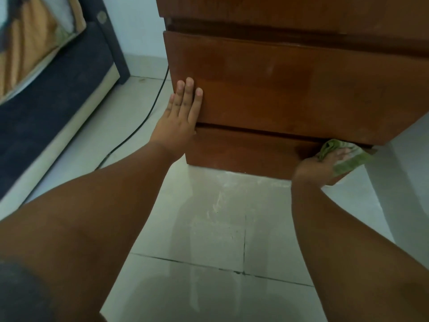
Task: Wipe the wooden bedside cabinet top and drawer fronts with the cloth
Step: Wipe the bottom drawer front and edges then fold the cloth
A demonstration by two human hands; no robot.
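Item: wooden bedside cabinet (pixel 290 94), standing on a tiled floor (pixel 220 228), seen from above and in front. Three drawer fronts show, stacked; the top of the cabinet lies outside the view.

Progress: judged late in the task. The cloth (pixel 343 156) is at the lowest drawer front (pixel 243 149), at its right end near the bottom right corner of the cabinet, which suggests the wiping has worked downward. Whether the top and the upper fronts are already wiped cannot be told; no clear wet streaks or dust lines separate cleaned wood from uncleaned. The rest of the lowest front, from its right end to the left corner, looks to be what is left.

Right hand (pixel 325 166): fingers spread over a green cloth, pressing it flat against the right end of the lowest drawer front, just under the lip of the middle drawer. The cloth is folded or bunched; part of it hangs past the fingers. The picture is blurred here.

Left hand (pixel 181 112): open, fingers straight and together, palm laid flat on the left edge of the middle drawer front (pixel 301 89). It holds nothing; judged to be bracing.

Also present: black cable (pixel 144 117) on the floor left of the cabinet; bed (pixel 46 89) at far left.
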